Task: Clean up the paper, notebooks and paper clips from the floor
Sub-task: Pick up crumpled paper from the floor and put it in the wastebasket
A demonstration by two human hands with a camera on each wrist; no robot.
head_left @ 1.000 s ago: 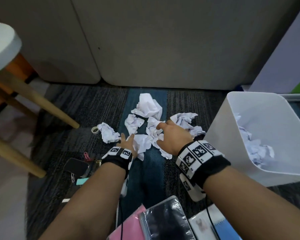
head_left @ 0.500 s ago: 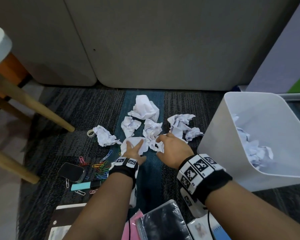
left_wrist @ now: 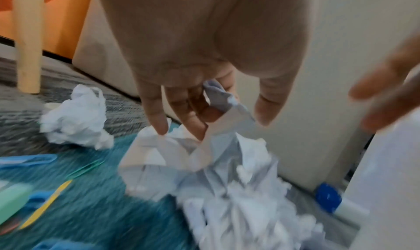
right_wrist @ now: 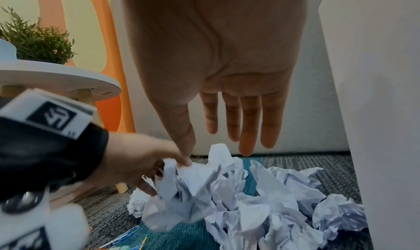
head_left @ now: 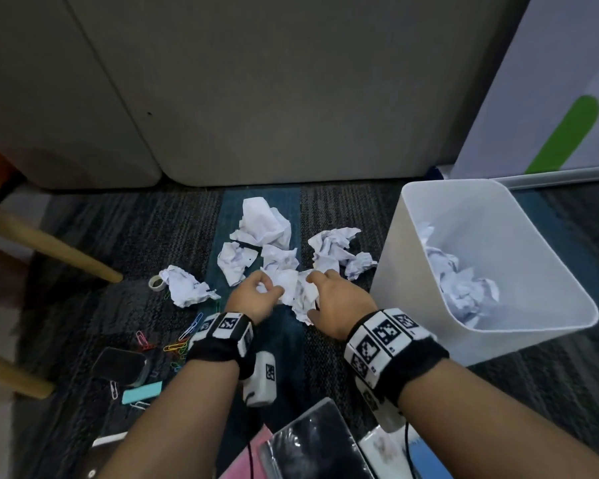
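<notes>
Holds a crumpled sheet in the left hand, low over the carpet on the blue stripe. Shows, from the right wrist, the grip curled round the wad, with folds of paper pinched between the fingers. Hangs the right hand just beside it on the wad's other side, grip spread and fingers straight and pointing down. Brings the thumb tip down to the same paper, next to the left hand.

Leaves more paper balls on the floor just beyond the hands, in a loose cluster. Leaves one ball apart to the left, touching a small roll of tape.

Has the white bin close on the right, tilted toward the hands, with crumpled paper already inside.

Finds the coloured paper clips scattered on the carpet left of the left wrist. Finds them near a black case and a teal bar.

Has the notebooks at the near edge between the forearms, black beside pink and blue, partly cut off.

Passes two wooden legs at far left.
</notes>
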